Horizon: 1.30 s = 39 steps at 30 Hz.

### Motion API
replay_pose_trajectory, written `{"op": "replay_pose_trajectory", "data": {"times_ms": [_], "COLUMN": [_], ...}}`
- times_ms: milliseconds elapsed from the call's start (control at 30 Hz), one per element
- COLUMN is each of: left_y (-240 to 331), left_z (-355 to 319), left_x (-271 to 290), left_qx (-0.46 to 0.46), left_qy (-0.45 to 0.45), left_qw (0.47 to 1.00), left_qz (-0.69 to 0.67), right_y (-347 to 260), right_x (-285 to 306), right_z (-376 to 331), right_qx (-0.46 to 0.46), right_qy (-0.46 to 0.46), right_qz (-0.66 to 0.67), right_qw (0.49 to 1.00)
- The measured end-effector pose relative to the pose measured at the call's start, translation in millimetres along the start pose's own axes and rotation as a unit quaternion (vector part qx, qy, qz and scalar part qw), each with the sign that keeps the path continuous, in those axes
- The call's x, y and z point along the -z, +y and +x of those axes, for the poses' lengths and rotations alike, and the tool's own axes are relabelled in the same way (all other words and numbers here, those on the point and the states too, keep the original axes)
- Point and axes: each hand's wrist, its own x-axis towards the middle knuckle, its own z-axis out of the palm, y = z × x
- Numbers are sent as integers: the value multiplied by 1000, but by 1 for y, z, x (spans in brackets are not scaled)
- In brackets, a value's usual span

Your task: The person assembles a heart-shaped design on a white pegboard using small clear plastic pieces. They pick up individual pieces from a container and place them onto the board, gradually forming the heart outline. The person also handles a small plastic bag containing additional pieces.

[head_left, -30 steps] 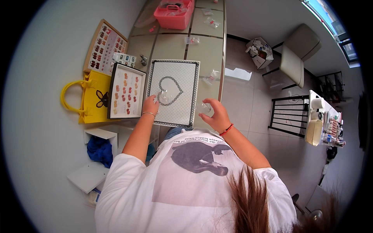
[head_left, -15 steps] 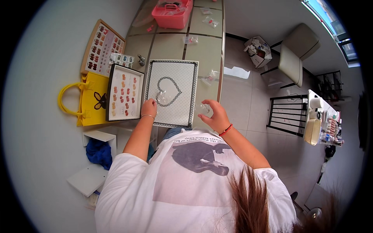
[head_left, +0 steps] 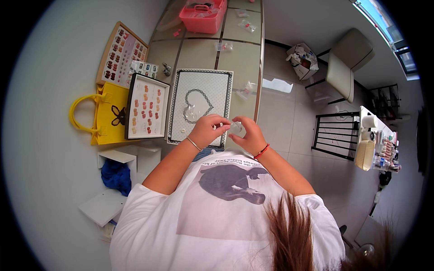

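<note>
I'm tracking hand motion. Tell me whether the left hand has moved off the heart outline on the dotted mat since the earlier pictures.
Yes. The left hand has left the heart outline and come toward the near edge of the mat, meeting the right hand.

free: table's middle tiles lying open | blocking: framed nail tray crowding left edge | pink basket occupying far edge

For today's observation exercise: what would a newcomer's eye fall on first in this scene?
Probably the two hands meeting at the table's near edge, left hand and right hand pinching a small clear packet. Just beyond lies a dotted mat bearing a heart outline, with a bright yellow bag at far left.
</note>
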Motion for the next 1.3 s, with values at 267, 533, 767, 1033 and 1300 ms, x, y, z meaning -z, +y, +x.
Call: {"op": "replay_pose_trajectory", "data": {"times_ms": [267, 533, 767, 1033, 1300], "left_y": [-73, -241, -238, -215, -60], "left_z": [-4, -33, -26, -25, -9], "left_x": [23, 64, 58, 47, 13], "left_qx": [45, 207, 218, 190, 72], "left_qy": [104, 194, 115, 162, 69], "left_qw": [992, 910, 915, 919, 992], "left_qz": [62, 302, 320, 303, -75], "right_y": [3, 5, 7, 5, 2], "right_x": [3, 4, 5, 7, 4], "right_z": [-2, 0, 0, -2, -3], "right_qx": [-18, -24, -27, -30, -20], "right_qy": [8, 3, 7, 9, 6], "right_qz": [5, -4, -12, -8, -5], "right_qw": [1000, 1000, 1000, 999, 1000]}}
